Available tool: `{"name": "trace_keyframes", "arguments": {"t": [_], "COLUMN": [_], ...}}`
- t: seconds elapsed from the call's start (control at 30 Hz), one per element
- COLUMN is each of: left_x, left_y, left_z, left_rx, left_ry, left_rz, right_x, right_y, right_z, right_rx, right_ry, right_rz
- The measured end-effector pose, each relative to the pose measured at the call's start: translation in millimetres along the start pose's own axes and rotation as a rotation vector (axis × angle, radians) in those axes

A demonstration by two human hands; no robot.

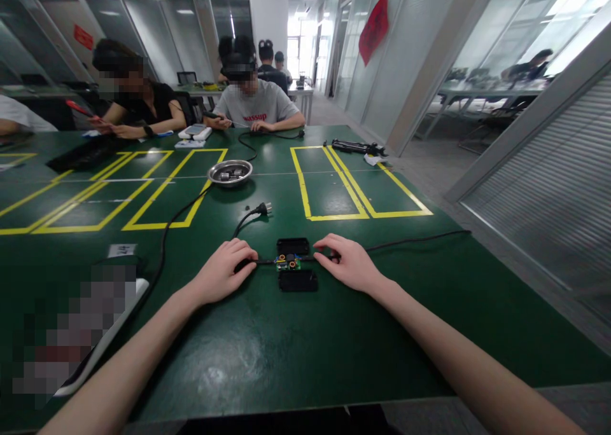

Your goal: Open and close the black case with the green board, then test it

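Observation:
A small green circuit board [289,262] with copper-wound coils lies between two black plastic case halves, the far one [293,246] and the near one [298,281]. Black leads run from both its sides. My left hand [226,269] is closed on the power cord left of the board, thumb and fingers pinching it. On the right, my right hand [348,263] curls loosely around the other black cord [415,239]; thumb and index tips stand a little apart, and the cord passes between them. A black plug [264,209] lies just beyond my left hand.
Further back sits a metal bowl [230,173] with metal parts. Yellow tape outlines [334,217] mark the green table [248,359]. A white-edged device [102,336], mostly blurred, lies at left with a cord. Co-workers sit across the table; a black folded item [358,147] rests at far right.

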State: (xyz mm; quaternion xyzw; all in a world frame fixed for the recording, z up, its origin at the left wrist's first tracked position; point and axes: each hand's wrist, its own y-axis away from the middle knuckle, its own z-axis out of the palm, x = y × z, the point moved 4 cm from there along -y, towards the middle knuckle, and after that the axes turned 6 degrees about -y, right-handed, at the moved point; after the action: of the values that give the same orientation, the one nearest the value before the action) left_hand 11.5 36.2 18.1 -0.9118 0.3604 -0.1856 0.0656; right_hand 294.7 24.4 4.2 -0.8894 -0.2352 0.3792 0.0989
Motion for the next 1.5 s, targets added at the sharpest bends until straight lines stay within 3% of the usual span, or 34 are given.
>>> {"name": "trace_keyframes", "arguments": {"t": [0.27,0.5,0.83,0.97,1.2,1.5], "left_x": [11.0,12.0,10.2,12.2,28.4,37.4], "left_y": [-1.4,-3.6,-3.9,-3.1,-2.7,3.0], "left_z": [6.9,11.5,13.7,14.1,4.4,1.6], "left_rx": [0.031,0.053,0.05,0.074,0.198,0.148], "left_ry": [0.045,0.06,0.048,0.052,0.13,0.119], "left_rz": [0.003,-0.01,0.004,0.009,0.039,0.12], "right_x": [1.4,-5.2,-4.8,-0.7,-7.0,-9.6], "right_y": [5.1,6.3,3.6,3.4,7.9,18.1], "right_z": [0.4,2.9,4.9,-0.3,-15.6,-13.7], "right_rx": [-0.095,-0.155,-0.106,-0.095,0.072,-0.055], "right_ry": [0.026,0.066,0.085,0.046,-0.017,-0.126], "right_rz": [-0.102,-0.073,-0.023,-0.074,-0.191,-0.273]}}
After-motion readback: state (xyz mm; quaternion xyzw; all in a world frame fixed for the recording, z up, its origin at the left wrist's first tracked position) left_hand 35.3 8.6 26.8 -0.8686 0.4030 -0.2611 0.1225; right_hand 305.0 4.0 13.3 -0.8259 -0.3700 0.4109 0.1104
